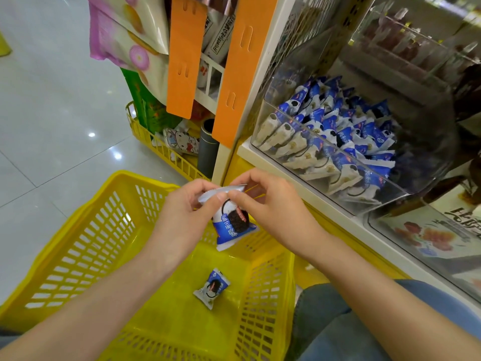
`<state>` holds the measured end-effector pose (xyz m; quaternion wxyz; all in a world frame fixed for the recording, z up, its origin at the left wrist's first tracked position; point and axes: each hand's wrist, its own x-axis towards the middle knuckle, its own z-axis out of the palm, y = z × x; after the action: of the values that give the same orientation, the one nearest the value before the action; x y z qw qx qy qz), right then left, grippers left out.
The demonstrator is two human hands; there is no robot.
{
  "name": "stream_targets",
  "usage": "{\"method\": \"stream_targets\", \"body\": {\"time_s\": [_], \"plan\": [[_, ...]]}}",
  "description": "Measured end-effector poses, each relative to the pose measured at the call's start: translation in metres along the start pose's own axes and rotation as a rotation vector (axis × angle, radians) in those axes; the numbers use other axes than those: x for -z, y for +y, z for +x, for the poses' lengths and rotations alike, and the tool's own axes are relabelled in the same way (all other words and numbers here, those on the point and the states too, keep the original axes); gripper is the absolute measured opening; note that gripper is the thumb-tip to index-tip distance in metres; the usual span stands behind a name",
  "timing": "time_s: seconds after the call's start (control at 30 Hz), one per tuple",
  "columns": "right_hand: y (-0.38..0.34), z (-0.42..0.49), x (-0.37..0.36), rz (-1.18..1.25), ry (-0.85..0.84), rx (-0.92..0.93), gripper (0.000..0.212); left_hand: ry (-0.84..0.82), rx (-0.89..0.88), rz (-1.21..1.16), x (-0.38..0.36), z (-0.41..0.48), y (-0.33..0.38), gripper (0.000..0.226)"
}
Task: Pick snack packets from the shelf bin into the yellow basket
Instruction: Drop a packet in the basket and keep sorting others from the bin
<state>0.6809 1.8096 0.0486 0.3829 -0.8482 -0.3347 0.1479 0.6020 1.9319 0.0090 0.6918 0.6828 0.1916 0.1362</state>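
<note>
Head view: left hand [186, 207] and right hand [272, 204] pinch Chinese-lettered packet [232, 226].

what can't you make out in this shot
Head view only.
Top of held packet: hidden by fingers of left hand and right hand; one packet or two, unclear.
Rear packets in bin: dimmed by wall reflections, uncountable.
Shelf goods, top right: blurred.
Near end of basket: cut off by bottom edge.

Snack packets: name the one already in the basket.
The lone packet on the basket floor; left hand and right hand pinch another packet, the rest fill the bin.
</note>
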Motion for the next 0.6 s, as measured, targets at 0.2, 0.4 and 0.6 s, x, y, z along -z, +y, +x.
{"method": "stream_targets", "body": {"time_s": [0.2, 0.4, 0.6], "plan": [[0.001, 0.001, -0.001, -0.021, -0.017, 0.025, 0.005, -0.054, 0.022, 0.05, 0.001, 0.003, 0.0, 0.011], [-0.002, -0.002, 0.001, -0.342, 0.087, 0.288, 0.013, -0.044, 0.036, -0.032, 0.001, 0.002, 0.006, 0.02], [-0.003, -0.005, 0.001, -0.362, 0.141, 0.343, 0.01, -0.07, 0.075, -0.096, 0.001, 0.001, 0.012, 0.018]]}}
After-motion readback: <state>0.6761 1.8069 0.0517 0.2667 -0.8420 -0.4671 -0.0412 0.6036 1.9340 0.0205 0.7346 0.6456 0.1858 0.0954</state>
